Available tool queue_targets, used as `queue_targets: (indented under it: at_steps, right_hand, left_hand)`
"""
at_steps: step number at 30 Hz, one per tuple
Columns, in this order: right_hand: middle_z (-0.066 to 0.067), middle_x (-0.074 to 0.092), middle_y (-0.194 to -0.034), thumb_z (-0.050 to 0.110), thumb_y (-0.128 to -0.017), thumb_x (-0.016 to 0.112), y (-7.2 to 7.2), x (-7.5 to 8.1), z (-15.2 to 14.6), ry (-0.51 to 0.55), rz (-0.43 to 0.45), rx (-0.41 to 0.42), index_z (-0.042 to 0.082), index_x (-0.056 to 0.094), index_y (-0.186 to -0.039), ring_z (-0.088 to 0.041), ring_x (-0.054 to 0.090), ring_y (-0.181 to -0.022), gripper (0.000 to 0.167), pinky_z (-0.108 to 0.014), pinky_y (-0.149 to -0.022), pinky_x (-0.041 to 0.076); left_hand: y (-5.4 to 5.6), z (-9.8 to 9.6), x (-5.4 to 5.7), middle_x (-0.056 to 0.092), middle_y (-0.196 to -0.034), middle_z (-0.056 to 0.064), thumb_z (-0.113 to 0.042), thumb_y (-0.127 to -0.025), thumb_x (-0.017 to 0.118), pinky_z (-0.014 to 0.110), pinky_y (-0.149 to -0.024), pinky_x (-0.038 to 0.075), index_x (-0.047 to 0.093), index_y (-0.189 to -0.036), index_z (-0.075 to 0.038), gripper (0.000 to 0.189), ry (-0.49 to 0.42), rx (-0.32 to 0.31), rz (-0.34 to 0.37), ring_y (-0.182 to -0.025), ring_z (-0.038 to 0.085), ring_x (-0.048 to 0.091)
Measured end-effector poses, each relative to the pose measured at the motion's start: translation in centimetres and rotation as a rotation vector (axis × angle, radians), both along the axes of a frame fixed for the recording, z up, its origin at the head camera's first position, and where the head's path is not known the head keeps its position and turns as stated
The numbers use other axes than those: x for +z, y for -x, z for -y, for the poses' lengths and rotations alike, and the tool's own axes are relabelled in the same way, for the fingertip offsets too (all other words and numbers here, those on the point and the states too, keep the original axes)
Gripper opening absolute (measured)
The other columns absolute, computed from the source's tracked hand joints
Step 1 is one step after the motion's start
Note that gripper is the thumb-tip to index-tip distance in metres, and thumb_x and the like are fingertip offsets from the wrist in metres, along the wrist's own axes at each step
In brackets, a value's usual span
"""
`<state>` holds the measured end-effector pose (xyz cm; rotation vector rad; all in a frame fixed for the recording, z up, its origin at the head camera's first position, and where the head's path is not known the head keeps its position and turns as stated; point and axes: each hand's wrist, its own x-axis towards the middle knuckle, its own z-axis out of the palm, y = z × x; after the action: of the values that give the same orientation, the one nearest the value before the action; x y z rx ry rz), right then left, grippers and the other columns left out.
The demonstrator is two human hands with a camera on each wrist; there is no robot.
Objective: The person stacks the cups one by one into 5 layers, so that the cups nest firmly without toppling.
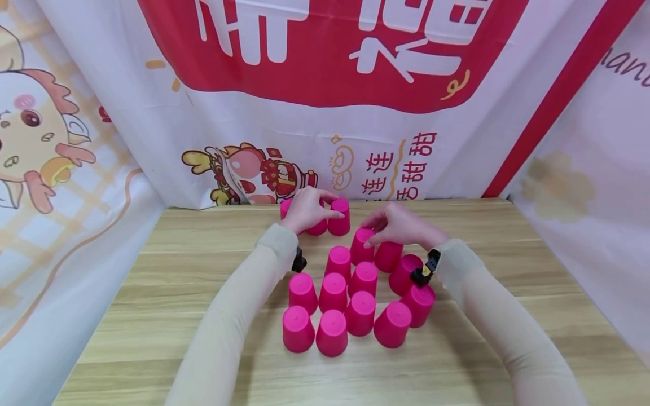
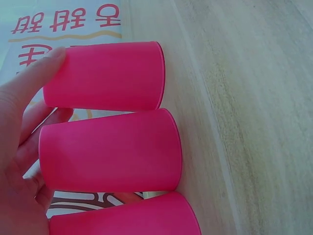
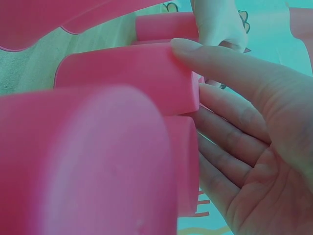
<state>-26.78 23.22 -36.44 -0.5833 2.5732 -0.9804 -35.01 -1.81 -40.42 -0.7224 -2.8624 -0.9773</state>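
Well, printed cloth (image 1: 325, 124): hangs behind everything.
Wooden table (image 1: 193, 282): carries all the pink cups (image 1: 392, 326), upside down.
Near cluster (image 1: 333, 294): twelve cups, in front of me.
Back row (image 1: 317, 227): three cups, close to the cloth.
My right hand (image 1: 401, 225): thumb and fingers pinch the cluster's farthest cup (image 1: 360, 254) near its top.
My left hand (image 1: 308, 210): thumb and fingers clamped on the row's rightmost cup (image 1: 339, 226).

The person's pale-sleeved left arm (image 1: 231, 316) and right arm (image 1: 500, 316) stretch forward and converge. The left grip (image 1: 308, 210) curls its fingers (image 2: 35, 117) opposite the thumb (image 2: 36, 73); the right grip (image 1: 401, 225) pinches, thumb opposite bent fingers.
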Motion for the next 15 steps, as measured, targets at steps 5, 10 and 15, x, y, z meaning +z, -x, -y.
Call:
queue_targets:
  at_steps: [5, 10, 15]
  right_hand:
    - [0.000, 0.075, -0.103, 0.019, -0.082, 0.088, 0.0, -0.1, 0.1, -0.006, 0.009, -0.009, 0.010, 0.075, -0.121, -0.017, 0.071, -0.092, 0.042, -0.036, -0.086, 0.058]
    - [-0.001, 0.075, -0.104, 0.019, -0.083, 0.088, 0.0, -0.2, 0.1, 0.002, 0.013, -0.004, 0.010, 0.075, -0.122, -0.017, 0.071, -0.092, 0.042, -0.037, -0.086, 0.058]
    - [-0.001, 0.075, -0.103, 0.019, -0.081, 0.089, 0.1, -0.2, 0.0, 0.010, -0.002, 0.002, 0.010, 0.076, -0.119, -0.017, 0.072, -0.092, 0.041, -0.036, -0.084, 0.058]
  left_hand:
    - [-0.3, 0.0, 0.2, 0.072, -0.118, -0.006, -0.043, -0.082, 0.086, 0.042, -0.109, 0.033, 0.076, -0.123, -0.020, 0.048, -0.003, 0.008, 0.030, -0.118, 0.017, 0.052]
    - [-0.3, 0.1, 0.3, 0.070, -0.123, 0.000, -0.038, -0.082, 0.087, 0.036, -0.098, 0.047, 0.072, -0.130, -0.016, 0.055, -0.057, -0.013, 0.071, -0.119, 0.021, 0.058]
    - [-0.7, 0.9, 1.4, 0.069, -0.125, 0.003, -0.037, -0.082, 0.087, 0.035, -0.092, 0.053, 0.067, -0.135, -0.015, 0.060, -0.134, -0.030, 0.092, -0.115, 0.025, 0.063]
